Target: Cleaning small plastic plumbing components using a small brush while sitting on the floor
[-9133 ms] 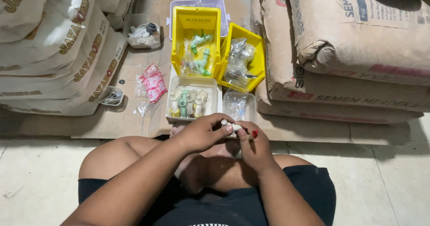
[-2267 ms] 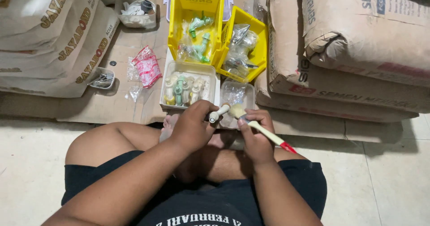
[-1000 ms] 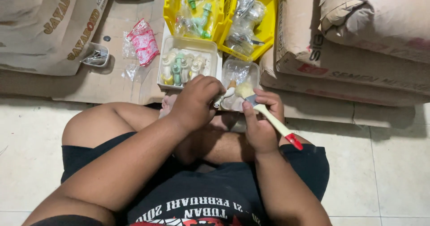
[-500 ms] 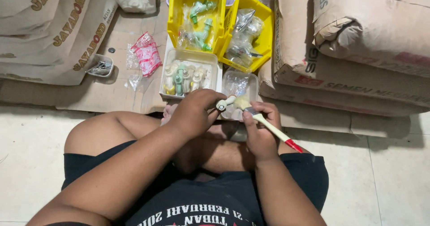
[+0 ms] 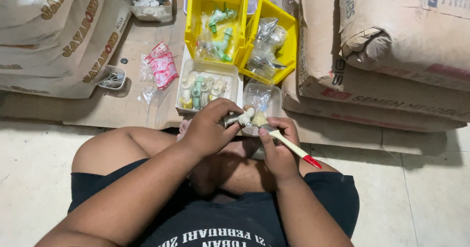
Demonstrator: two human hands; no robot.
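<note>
At frame centre the left hand point(image 5: 209, 128) is clamped around a small white plastic tap point(image 5: 241, 119), probably light, stiff and best gripped by its body, while the right hand point(image 5: 278, 149) pinches a paintbrush point(image 5: 289, 146) against it.

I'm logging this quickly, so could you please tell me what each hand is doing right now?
Left hand: closed around a small white tap.
Right hand: closed on a paintbrush.

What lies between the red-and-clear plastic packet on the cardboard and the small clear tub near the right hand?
In the head view, a white rectangular tray of small cream and green tap fittings lies between the red-and-clear packet and the clear tub.
</note>
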